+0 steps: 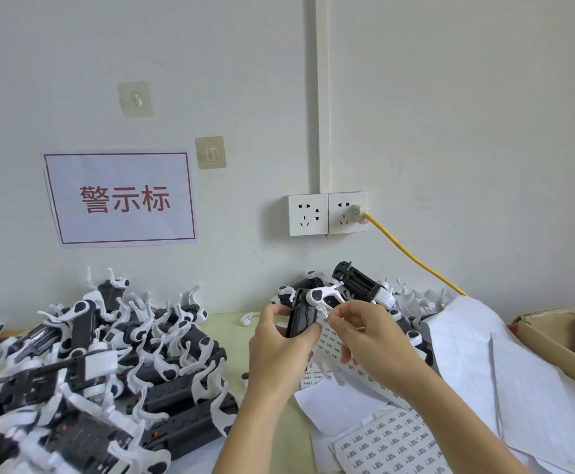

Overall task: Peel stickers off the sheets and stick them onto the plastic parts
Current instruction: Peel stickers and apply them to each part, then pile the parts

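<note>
My left hand [281, 347] grips a black-and-white plastic part [308, 311], raised above the table in the middle of the view. My right hand [364, 336] pinches a small sticker [325, 318] at the part's right side. A sticker sheet [330, 347] hangs between and under both hands; which hand holds it is hidden. Another printed sticker sheet [392, 443] lies flat on the table below my right forearm.
A big heap of black-and-white parts [101, 364] fills the left of the table. A second heap [364, 289] lies against the wall behind my hands. Peeled backing sheets [505, 364] pile at right, beside a cardboard box [560, 336]. A yellow cable [412, 258] runs from the wall socket.
</note>
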Demonstrator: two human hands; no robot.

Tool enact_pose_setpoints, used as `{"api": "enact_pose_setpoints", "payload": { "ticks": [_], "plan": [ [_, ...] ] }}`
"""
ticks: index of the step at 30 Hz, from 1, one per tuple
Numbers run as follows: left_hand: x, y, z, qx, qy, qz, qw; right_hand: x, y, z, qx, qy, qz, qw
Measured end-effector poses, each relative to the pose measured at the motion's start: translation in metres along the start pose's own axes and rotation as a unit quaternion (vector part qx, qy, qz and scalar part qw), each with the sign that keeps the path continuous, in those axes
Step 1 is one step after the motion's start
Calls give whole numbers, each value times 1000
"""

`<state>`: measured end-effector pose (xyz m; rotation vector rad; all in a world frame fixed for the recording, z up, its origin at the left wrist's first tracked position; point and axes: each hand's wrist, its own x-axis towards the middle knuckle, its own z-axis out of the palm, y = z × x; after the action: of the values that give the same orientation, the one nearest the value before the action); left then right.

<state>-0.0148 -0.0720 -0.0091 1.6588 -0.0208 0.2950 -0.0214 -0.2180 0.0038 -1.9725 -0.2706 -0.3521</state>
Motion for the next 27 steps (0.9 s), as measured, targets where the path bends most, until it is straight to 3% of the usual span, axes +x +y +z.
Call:
{"api": "enact_pose_setpoints", "payload": {
  "ticks": [10, 27],
  "plan": [
    [-1, 1, 0, -16, -53, 23, 998, 3, 0, -3, -66, 24, -33, 997],
    [-4, 5, 1, -35, -59, 36, 997, 3, 2, -3, -159, 36, -53, 985]
  ]
}}
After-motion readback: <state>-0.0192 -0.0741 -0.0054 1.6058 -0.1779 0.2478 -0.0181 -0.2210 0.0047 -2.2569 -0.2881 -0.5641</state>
